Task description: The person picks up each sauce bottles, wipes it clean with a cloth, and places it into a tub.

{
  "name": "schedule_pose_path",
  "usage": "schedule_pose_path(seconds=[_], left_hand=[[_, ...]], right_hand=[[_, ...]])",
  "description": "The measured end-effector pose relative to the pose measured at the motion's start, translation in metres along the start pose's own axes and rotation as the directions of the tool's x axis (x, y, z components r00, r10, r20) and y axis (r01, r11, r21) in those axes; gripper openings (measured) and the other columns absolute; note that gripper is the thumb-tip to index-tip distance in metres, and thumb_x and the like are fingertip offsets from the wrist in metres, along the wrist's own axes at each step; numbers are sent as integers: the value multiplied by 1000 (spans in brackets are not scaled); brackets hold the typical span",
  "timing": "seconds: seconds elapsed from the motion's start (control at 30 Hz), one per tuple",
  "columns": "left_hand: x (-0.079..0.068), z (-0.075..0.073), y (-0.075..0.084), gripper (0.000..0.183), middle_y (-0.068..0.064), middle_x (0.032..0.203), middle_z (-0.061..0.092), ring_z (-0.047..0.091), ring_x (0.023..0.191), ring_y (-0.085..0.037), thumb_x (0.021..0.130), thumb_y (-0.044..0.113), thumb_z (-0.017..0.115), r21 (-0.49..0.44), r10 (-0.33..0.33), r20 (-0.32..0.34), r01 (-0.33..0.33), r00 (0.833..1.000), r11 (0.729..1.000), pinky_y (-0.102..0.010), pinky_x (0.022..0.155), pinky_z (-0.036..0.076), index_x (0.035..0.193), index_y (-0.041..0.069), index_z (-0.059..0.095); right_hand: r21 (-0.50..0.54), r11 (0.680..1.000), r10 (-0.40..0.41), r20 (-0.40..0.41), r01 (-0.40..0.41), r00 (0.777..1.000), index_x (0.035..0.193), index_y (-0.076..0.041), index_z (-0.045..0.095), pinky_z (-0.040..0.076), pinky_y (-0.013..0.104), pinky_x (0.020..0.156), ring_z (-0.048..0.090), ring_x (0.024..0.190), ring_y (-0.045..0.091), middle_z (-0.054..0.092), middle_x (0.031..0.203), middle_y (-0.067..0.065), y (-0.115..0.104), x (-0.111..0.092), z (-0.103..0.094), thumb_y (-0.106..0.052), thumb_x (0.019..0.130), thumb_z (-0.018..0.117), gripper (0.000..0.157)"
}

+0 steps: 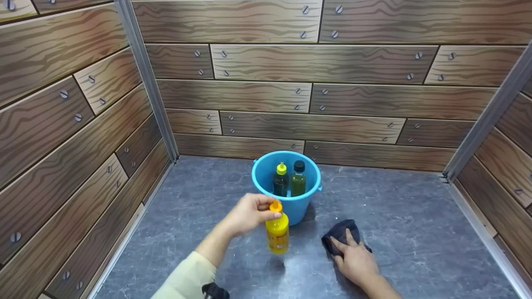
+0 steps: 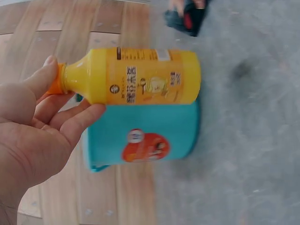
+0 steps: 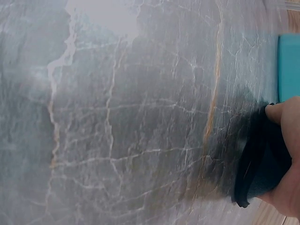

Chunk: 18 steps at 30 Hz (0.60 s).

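Note:
By its orange cap, my left hand (image 1: pixel 249 214) holds a yellow squeeze bottle (image 1: pixel 277 234) upright above the floor, in front of a blue bucket. In the left wrist view the bottle's printed label (image 2: pixel 143 79) is visible, with the bucket behind it. My right hand (image 1: pixel 357 261) is on a dark cloth (image 1: pixel 341 232) to the right, fingers spread over the top. The right wrist view shows the thumb against one edge of the bunched cloth (image 3: pixel 258 164); the hand hides part of it.
The blue bucket (image 1: pixel 297 207) holds a dark bottle with a yellow nozzle cap (image 1: pixel 281 180) and a green bottle with a black cap (image 1: pixel 298 182). Wood-patterned walls (image 1: pixel 266 97) surround the grey marbled floor (image 1: pixel 199 187). A dark spot (image 1: pixel 279 265) lies below the yellow bottle.

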<state>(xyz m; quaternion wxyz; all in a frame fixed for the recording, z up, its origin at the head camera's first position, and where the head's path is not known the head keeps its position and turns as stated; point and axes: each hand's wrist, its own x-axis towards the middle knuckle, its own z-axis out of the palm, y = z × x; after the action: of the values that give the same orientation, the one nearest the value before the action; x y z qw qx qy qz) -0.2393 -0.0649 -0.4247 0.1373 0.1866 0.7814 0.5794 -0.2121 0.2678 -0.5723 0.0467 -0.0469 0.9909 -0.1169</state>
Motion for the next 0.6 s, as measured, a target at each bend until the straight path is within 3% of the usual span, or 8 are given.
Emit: schedule_pose_path(seconds=[0.2,0.6], left_hand=[[2,-20,31,25,-10,113,78,73,103,-25,101,11,75,-46,29,6,-28,1000,999,-40,93,60,124,2,75],[16,-56,83,27,-10,120,77,72,112,-26,100,10,76,-127,6,-99,-19,995,992,-44,94,60,127,7,74]], right_hand=[[6,1000,10,-13,-10,1000,150,-24,63,51,76,86,52,124,69,35,164,31,-1,-1,1,-25,98,74,54],[21,1000,4,-16,-3,1000,149,-23,65,50,77,86,52,122,70,36,163,32,1,-2,3,-24,97,73,53]])
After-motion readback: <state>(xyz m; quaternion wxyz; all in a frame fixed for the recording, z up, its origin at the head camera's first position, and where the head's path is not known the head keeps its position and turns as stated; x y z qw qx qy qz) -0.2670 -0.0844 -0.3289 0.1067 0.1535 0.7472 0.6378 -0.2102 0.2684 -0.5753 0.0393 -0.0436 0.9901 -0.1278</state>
